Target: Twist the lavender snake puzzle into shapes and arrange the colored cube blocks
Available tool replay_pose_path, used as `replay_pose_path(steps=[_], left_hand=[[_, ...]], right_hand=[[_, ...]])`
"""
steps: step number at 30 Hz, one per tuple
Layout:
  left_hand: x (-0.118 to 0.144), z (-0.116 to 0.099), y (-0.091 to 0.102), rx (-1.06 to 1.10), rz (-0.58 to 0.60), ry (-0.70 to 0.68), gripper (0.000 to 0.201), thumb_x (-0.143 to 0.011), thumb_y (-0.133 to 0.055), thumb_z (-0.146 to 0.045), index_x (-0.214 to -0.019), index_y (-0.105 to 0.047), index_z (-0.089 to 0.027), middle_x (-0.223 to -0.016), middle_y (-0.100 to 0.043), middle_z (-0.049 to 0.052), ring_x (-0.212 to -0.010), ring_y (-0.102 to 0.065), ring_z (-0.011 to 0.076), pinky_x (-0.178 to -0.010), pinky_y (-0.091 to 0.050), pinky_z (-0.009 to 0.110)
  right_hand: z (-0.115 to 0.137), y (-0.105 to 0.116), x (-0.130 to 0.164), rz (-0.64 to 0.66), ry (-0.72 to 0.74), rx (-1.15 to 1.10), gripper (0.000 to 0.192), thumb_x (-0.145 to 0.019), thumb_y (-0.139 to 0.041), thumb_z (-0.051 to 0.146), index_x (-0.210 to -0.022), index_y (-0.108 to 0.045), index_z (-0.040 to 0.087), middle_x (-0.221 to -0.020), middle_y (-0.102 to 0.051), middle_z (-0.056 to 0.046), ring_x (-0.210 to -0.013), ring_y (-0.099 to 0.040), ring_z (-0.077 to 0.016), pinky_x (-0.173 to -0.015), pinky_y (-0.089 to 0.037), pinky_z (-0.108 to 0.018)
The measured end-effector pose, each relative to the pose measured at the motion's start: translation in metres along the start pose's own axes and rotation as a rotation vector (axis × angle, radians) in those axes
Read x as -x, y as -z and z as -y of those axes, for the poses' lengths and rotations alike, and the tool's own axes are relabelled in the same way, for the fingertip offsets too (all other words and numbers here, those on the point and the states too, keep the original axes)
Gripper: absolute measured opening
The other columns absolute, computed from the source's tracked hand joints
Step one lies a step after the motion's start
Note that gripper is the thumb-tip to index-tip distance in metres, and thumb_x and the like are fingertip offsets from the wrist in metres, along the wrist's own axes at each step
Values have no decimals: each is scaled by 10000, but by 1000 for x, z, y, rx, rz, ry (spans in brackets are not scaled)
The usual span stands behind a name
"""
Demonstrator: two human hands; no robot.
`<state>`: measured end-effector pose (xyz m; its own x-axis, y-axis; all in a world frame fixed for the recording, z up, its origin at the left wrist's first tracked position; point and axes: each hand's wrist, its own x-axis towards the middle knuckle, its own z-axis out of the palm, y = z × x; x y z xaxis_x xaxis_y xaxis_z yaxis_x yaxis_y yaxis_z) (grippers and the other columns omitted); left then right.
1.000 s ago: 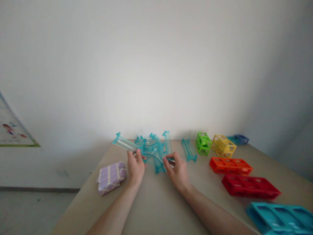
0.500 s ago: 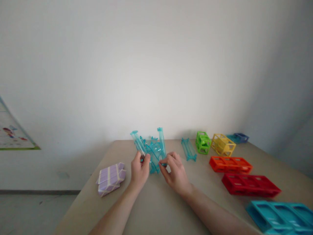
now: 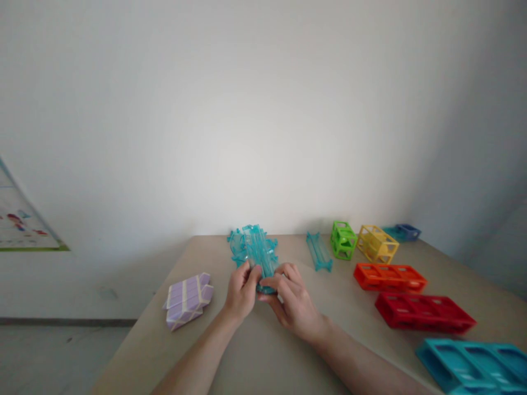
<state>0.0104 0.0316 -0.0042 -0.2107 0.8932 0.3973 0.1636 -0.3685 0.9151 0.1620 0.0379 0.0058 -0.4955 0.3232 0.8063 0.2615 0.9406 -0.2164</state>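
Near the middle of the table, my left hand (image 3: 242, 289) and my right hand (image 3: 291, 300) are both closed on the near end of long translucent teal plastic track pieces (image 3: 260, 249). These pieces lie side by side, tilted up and away from me; I cannot tell whether they are joined. The fingers of both hands almost meet at that end and hide part of it. Just behind lies a pile of teal transparent plastic parts (image 3: 237, 244), partly covered by the held pieces. A separate teal track piece (image 3: 319, 252) rests on the table to the right.
A lilac folded block toy (image 3: 188, 299) lies left on the table (image 3: 255, 356). At right stand green (image 3: 343, 240) and yellow open-frame blocks (image 3: 376, 244), orange (image 3: 389, 278), red (image 3: 424, 312) and teal three-hole blocks (image 3: 477, 362), and a dark blue piece (image 3: 407, 231). A wall rises behind.
My hands have come together. The two teal pieces, held apart in a V before, now lie alongside each other, and their near ends are slightly closer to me.
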Motion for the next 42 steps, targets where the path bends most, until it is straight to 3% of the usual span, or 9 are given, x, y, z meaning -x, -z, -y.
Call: replay_pose_path(steps=[4, 7, 9, 13, 18, 23, 30, 42], left_hand=[[3, -3, -2, 33, 8, 30, 323, -825, -534, -406, -605, -429, -194, -535, -387, -56, -504, -355, 95, -475, -298, 204], [5, -4, -3, 114, -17, 64, 310, -814, -554, -413, -624, -462, -185, -543, -405, -57, -508, -358, 92, -473, -302, 198], [5, -4, -3, 168, -31, 80, 305, -790, -583, -412, -624, -479, -179, -545, -411, -57, -512, -356, 90, -474, -302, 195], [2, -2, -2, 211, -1, 86, 310, -760, -611, -402, -597, -506, -160, -531, -435, -50, -508, -358, 85, -472, -300, 196], [1, 6, -2, 291, 25, 103, 305, -751, -616, -390, -589, -510, -154, -531, -455, -45, -505, -362, 80, -475, -309, 191], [3, 15, -6, 394, 32, 147, 281, -780, -610, -381, -635, -526, -156, -575, -482, -41, -519, -397, 82, -485, -342, 189], [5, 12, -10, 477, 15, 179, 262, -785, -638, -382, -681, -580, -148, -603, -510, -40, -536, -423, 80, -505, -362, 187], [5, -6, -22, 672, -271, 274, 232, -710, -672, -351, -650, -540, -170, -580, -534, -57, -493, -463, 80, -452, -363, 182]], right_hand=[[1, -3, 3, -25, -66, -47, 313, -915, -574, 294, -1216, -527, 224, -854, -605, -58, -860, -523, -231, -763, -461, -358], [0, -5, 5, -95, -229, -52, 606, -860, -639, 408, -1381, -401, 211, -1087, -549, -120, -966, -531, -253, -848, -473, -400], [-2, -5, 5, -50, -286, -92, 712, -850, -638, 449, -1449, -326, 224, -1192, -492, -138, -1025, -526, -258, -885, -468, -402], [-8, -5, 8, 93, -228, -225, 606, -899, -585, 412, -1446, -362, 278, -992, -539, -65, -872, -555, -200, -749, -484, -313], [-10, -7, 12, -28, -170, -215, 456, -895, -609, 351, -1340, -522, 304, -822, -487, -18, -731, -500, -172, -627, -419, -279], [-8, -9, 14, -166, -138, -232, 502, -888, -629, 293, -1368, -486, 322, -837, -505, -18, -725, -503, -159, -614, -417, -260], [-6, -8, 12, -157, -83, -85, 532, -909, -585, 327, -1416, -426, 301, -896, -537, -59, -826, -515, -207, -710, -463, -337], [-1, -12, 8, -242, -105, -3, 529, -917, -559, 180, -1413, -430, 312, -977, -578, -84, -870, -537, -220, -724, -476, -350]])
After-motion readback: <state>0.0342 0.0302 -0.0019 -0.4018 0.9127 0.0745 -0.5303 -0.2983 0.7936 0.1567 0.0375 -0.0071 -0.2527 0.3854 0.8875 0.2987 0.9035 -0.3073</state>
